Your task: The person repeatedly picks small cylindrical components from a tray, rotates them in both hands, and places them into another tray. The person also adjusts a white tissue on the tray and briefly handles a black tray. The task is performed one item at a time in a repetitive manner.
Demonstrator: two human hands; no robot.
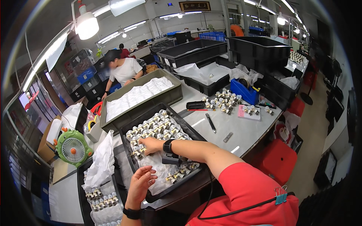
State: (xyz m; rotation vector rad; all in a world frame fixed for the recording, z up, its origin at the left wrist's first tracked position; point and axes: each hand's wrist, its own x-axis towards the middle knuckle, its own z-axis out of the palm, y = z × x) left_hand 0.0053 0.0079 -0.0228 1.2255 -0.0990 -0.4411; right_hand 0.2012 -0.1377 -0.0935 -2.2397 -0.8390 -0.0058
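Observation:
My right hand (152, 145) reaches into a black tray (194, 133), its fingers closed among small silver parts (160, 126) with brass-coloured bits. What the fingertips grip is hidden. Rows of these parts fill the tray's far portion, and a smaller group (180, 173) sits at its near right corner. Crumpled white lining (155, 164) shows between them. Above the tray's near left edge hangs my left hand (141, 182), open and holding nothing, fingers slightly bent. A dark device on a cable is at my right wrist, partly hiding the tray.
Another black tray (80, 184) with parts and white sheets stands at left, near a green fan (74, 148). Beyond is a grey-green bin (177, 91). Loose parts (226, 101), a blue tape dispenser (244, 91) and a black pen (210, 123) lie right. Someone works across the table.

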